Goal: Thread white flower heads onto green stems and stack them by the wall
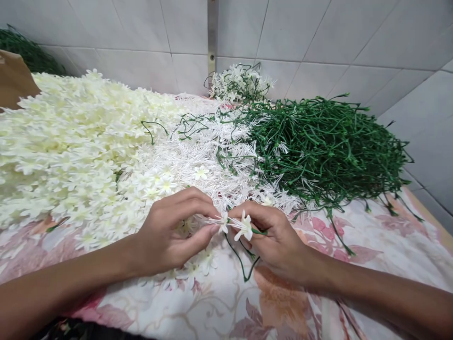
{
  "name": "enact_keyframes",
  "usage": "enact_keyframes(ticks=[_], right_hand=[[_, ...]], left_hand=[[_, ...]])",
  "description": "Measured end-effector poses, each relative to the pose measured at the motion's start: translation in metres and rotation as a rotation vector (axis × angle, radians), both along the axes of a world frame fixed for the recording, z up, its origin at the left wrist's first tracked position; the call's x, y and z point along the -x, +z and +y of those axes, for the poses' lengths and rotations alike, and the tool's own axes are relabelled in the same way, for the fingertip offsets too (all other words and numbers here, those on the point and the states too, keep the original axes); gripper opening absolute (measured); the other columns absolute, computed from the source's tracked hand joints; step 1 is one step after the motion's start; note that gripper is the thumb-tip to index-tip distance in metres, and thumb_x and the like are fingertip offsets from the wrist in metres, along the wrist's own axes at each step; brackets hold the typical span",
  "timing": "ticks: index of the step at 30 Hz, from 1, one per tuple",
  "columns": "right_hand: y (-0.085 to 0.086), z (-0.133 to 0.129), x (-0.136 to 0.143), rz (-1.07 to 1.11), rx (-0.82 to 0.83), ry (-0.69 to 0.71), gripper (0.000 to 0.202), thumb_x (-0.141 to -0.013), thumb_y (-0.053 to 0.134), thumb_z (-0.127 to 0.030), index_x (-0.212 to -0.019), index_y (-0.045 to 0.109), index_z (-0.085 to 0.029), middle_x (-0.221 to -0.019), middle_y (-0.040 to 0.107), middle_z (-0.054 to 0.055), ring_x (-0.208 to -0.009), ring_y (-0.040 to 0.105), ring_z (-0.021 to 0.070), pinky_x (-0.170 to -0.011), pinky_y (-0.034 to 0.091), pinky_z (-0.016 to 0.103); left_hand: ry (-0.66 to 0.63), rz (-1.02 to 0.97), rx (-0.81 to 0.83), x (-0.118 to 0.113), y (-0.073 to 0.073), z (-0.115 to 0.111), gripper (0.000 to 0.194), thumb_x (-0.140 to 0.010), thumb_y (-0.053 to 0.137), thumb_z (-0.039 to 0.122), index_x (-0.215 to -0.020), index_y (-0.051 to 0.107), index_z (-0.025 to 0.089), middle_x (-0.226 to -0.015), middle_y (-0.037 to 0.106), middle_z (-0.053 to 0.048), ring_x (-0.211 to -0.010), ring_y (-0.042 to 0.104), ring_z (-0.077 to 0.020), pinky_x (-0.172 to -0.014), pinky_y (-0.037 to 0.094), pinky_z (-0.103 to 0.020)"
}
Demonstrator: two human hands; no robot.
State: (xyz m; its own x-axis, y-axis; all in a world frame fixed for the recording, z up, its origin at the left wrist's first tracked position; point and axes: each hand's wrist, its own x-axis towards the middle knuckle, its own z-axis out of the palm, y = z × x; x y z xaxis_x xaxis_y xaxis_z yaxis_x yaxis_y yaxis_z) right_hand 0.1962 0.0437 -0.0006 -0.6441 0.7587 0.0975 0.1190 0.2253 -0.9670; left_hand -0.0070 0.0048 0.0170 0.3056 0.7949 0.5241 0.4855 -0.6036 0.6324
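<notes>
In front of me, my right hand (271, 231) pinches a green plastic flower stem (243, 271) whose branches hang down. A white artificial flower (244, 226) sits on one of its tips, with thin white stamens poking out to the left. My left hand (180, 224) meets it, thumb and forefinger closed on the stamens of a second small white blossom (223, 222) at another tip. My other left fingers curl behind and are partly hidden. Just beyond both hands lies a heap of loose white stamens (191, 156).
A big pile of white artificial petals (71, 137) spreads at left. Tangled green stems (329, 146) are heaped at right. Assembled flower sprays (240, 84) lie by the tiled wall (300, 33). A brown bag or box (16, 78) stands far left. Floral cloth (198, 311) covers the surface.
</notes>
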Motion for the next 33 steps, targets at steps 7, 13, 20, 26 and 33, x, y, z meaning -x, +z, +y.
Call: enact_keyframes(ticks=[7,13,20,26,33], right_hand=[[-0.0031,-0.0004,-0.0004,0.006,-0.058,0.016,0.017,-0.083,0.052,-0.006,-0.076,0.061,-0.019,-0.067,0.053,-0.003,-0.063,0.047,0.0105,-0.058,0.035,0.023],[-0.0012,-0.0008,0.0013,0.024,-0.076,0.025,0.017,-0.082,0.05,-0.005,-0.074,0.058,-0.018,-0.062,0.046,-0.006,-0.054,0.037,0.0078,-0.051,0.029,0.021],[-0.0002,-0.0006,0.0019,0.006,-0.068,0.018,0.016,-0.081,0.051,-0.004,-0.076,0.059,-0.017,-0.061,0.042,-0.006,-0.054,0.034,0.008,-0.05,0.027,0.021],[0.0011,-0.0004,0.0018,0.033,-0.001,0.045,0.015,-0.085,0.051,-0.008,-0.076,0.058,-0.018,-0.063,0.043,-0.006,-0.056,0.036,0.0082,-0.051,0.028,0.022],[0.0029,0.0036,0.0036,0.113,0.247,0.098,0.016,-0.09,0.056,-0.018,-0.074,0.053,-0.018,-0.061,0.045,-0.006,-0.054,0.038,0.0075,-0.049,0.028,0.021]], left_hand=[[0.015,0.027,-0.007,-0.0011,-0.0037,-0.0003,0.01,-0.086,0.06,0.01,-0.088,0.064,0.019,-0.079,0.066,-0.004,-0.073,0.062,-0.0143,-0.066,0.05,-0.025],[0.035,0.04,-0.005,-0.003,-0.0064,-0.0005,0.009,-0.087,0.061,0.01,-0.088,0.063,0.019,-0.078,0.065,-0.003,-0.072,0.061,-0.0124,-0.066,0.049,-0.023],[0.045,0.044,0.004,-0.0041,-0.0074,-0.0008,0.009,-0.088,0.059,0.012,-0.086,0.062,0.019,-0.076,0.066,-0.003,-0.069,0.06,-0.0132,-0.063,0.048,-0.023],[0.051,0.08,-0.016,-0.006,-0.0047,-0.0011,0.011,-0.088,0.055,0.011,-0.087,0.062,0.02,-0.077,0.066,-0.003,-0.069,0.061,-0.0137,-0.063,0.049,-0.024],[0.043,0.045,0.003,-0.0025,-0.0022,-0.0036,0.011,-0.086,0.06,0.012,-0.094,0.062,0.02,-0.082,0.067,-0.003,-0.074,0.063,-0.0141,-0.067,0.049,-0.024]])
